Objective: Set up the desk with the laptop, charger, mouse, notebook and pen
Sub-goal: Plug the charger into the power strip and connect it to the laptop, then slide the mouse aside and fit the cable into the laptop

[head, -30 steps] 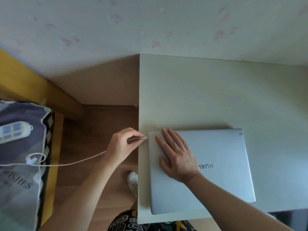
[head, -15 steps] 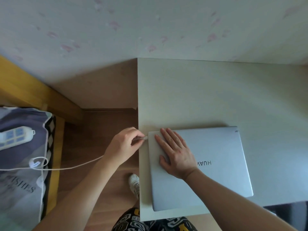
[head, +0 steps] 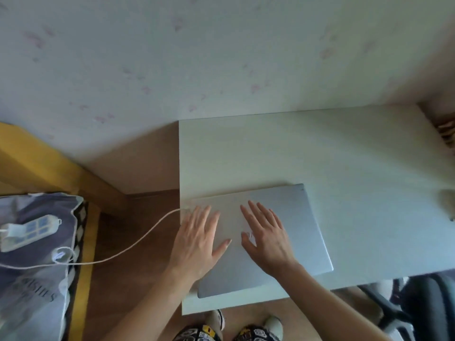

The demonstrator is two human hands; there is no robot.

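A closed silver laptop [head: 295,225] lies on the white desk [head: 320,153] near its front left corner. A white charger cable [head: 138,239] runs from the laptop's left edge down over the floor to a white power strip [head: 29,230] on the bedding at the left, where the charger block sits. My left hand [head: 197,239] rests flat, fingers spread, on the laptop's left part. Flat on the lid's middle lies my right hand [head: 266,239], covering the logo. A blurred pale object [head: 446,201] sits at the desk's right edge; what it is cannot be made out.
A wall stands behind the desk. To the left is a yellow bed frame [head: 37,163] with grey bedding [head: 32,279]. A dark office chair [head: 423,301] is at the lower right. My feet [head: 243,323] stand on the wooden floor in front of the desk.
My left hand let go of the cable plug, which now sits at the laptop's left edge, and moved onto the lid. My right hand slid right along the lid. The camera turned right.
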